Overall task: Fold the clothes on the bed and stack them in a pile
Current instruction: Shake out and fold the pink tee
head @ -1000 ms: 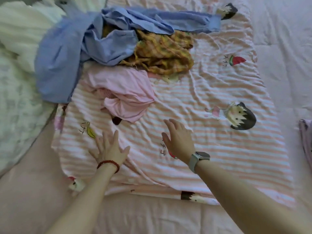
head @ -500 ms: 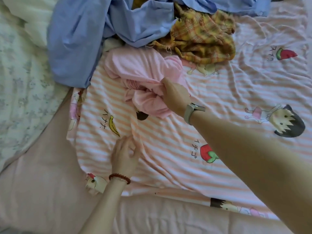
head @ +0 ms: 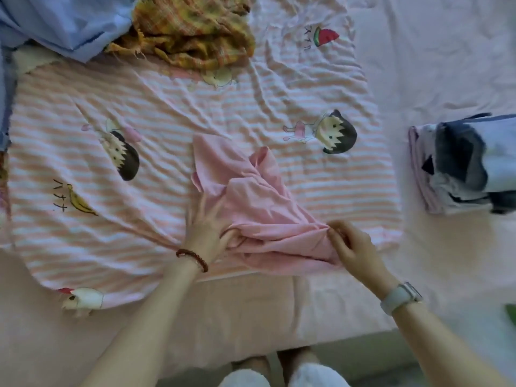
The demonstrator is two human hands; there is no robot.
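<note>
Head view: pink top [head: 251, 202] lies bunched on the bed [head: 251, 311] left of the pile [head: 463, 169]. Left hand [head: 205, 230] and right hand [head: 353, 247] pinch its near edge; uneven pulling could twist it.

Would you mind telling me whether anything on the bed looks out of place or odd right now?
Nothing is damaged or spilled. The pink garment lies bunched in both hands, not yet flat. The yellow plaid cloth and blue garment sit crumpled at the far edge, unlike the folded pile on the right.
</note>
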